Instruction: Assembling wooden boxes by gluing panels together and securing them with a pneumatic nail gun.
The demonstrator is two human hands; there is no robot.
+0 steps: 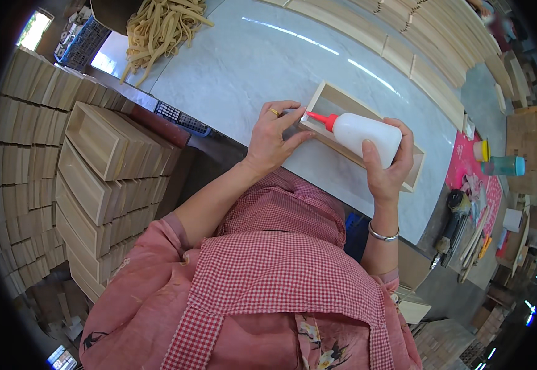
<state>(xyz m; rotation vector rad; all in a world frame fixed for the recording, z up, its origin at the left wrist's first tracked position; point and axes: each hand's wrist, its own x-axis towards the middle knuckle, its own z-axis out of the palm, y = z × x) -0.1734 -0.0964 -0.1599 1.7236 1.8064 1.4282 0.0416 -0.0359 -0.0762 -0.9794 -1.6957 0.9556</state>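
Note:
A squeeze bottle (pixel 367 137) with a white body and a red pointed nozzle is in my right hand (pixel 387 171), lying almost level. Its nozzle tip points left, at the left end of a shallow rectangular wooden frame (pixel 347 98). The frame rests on the pale marbled tabletop, and the bottle hides part of it. At that left end, my left hand (pixel 271 137) grips the frame between thumb and index finger, close to the nozzle tip. Whatever is coming out of the nozzle is too small to make out.
Rubber-like tan strips (pixel 160 31) lie piled at the table's far left. Stacked wooden boxes (pixel 105 154) stand at my left. Rows of wooden pieces (pixel 429 80) line the far side. At right are a power tool (pixel 453 216) and a teal container (pixel 504 165).

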